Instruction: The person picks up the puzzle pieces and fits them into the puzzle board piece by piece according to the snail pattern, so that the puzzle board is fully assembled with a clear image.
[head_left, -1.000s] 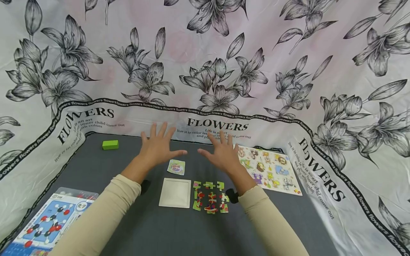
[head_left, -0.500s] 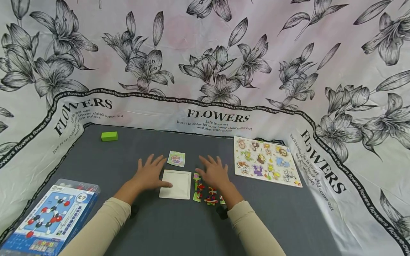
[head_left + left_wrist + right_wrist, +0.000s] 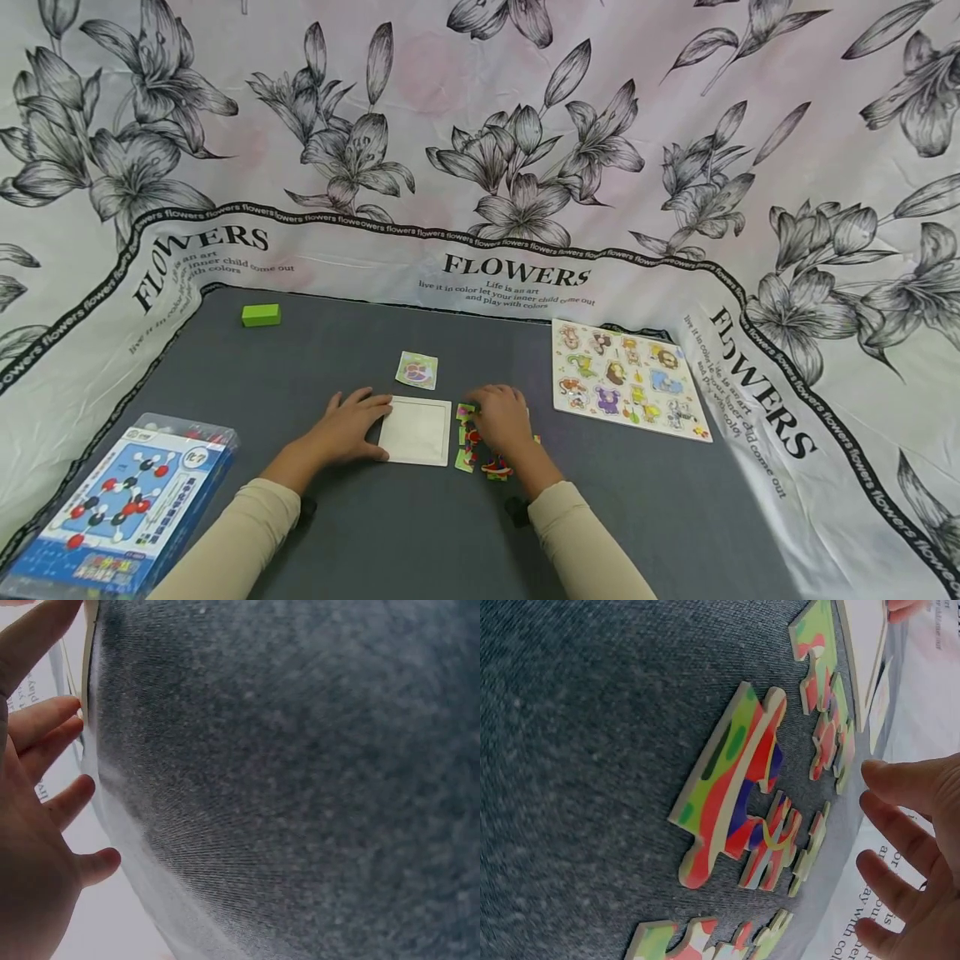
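Observation:
My left hand [image 3: 345, 429] lies at the left side of a white square puzzle frame [image 3: 415, 429], fingers spread. In the left wrist view its fingertips touch or nearly touch the frame's edge [image 3: 88, 671]. My right hand [image 3: 504, 419] is over the loose jigsaw pieces [image 3: 465, 460] right of the frame and hides several of them. Its fingers bend loosely, thumb near the forefinger, with nothing visible between them in the right wrist view. There, a large jigsaw piece [image 3: 731, 776] with green, red and blue print lies flat on the dark cloth, apart from the fingers.
A small picture card [image 3: 417, 371] lies behind the frame. At the back right is an animal picture board [image 3: 630, 379]. A green block [image 3: 261, 315] sits at the back left, and a boxed molecule model set [image 3: 123, 504] at the front left. Flowered cloth [image 3: 517, 275] rises behind.
Both hands have come down and back from a raised, spread pose. The left has reached the frame's side; the right has lowered over the jigsaw pieces, its fingers bending more. The head view has tilted down.

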The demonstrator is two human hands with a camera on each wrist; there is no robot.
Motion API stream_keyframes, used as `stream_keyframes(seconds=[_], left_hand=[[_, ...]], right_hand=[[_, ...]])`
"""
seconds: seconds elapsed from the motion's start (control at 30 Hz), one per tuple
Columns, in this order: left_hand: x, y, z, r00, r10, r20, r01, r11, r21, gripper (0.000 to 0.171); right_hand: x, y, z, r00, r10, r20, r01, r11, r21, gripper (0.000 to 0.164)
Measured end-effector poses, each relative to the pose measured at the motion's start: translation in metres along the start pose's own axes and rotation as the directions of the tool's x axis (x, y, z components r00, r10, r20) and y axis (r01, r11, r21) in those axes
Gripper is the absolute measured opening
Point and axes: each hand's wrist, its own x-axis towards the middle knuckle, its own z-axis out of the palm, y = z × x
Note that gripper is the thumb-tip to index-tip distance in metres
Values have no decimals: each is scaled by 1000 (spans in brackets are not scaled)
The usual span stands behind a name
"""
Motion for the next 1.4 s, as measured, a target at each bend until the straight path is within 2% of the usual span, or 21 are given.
stream_keyframes(seconds=[0.4,0.8,0.93,1.07,1.23,1.4], left_hand=[[-4,-4,-1,1000,12,7,-12,1000,2,75],[-5,-10,2,1000,7,28,-7,1000,-18,77],[-3,-13,3,999,9,33,-9,1000,-15,77],[-1,-13,2,999,14,36,-13,1000,-11,77],[1,-8,0,999,16,39,-15,1000,-9,74],[2,-4,-2,999,12,50,-12,1000,8,72]], right_hand=[[-2,-5,3,1000,6,25,-6,1000,-3,23],[4,-7,7,998,-32,50,36,996,-87,21],[10,-10,7,999,-41,15,42,997,-60,21],[17,-20,6,996,-84,-17,84,996,-27,19],[24,-39,12,989,-143,41,144,988,-49,18],[28,-52,21,986,-145,87,153,985,-86,17]])
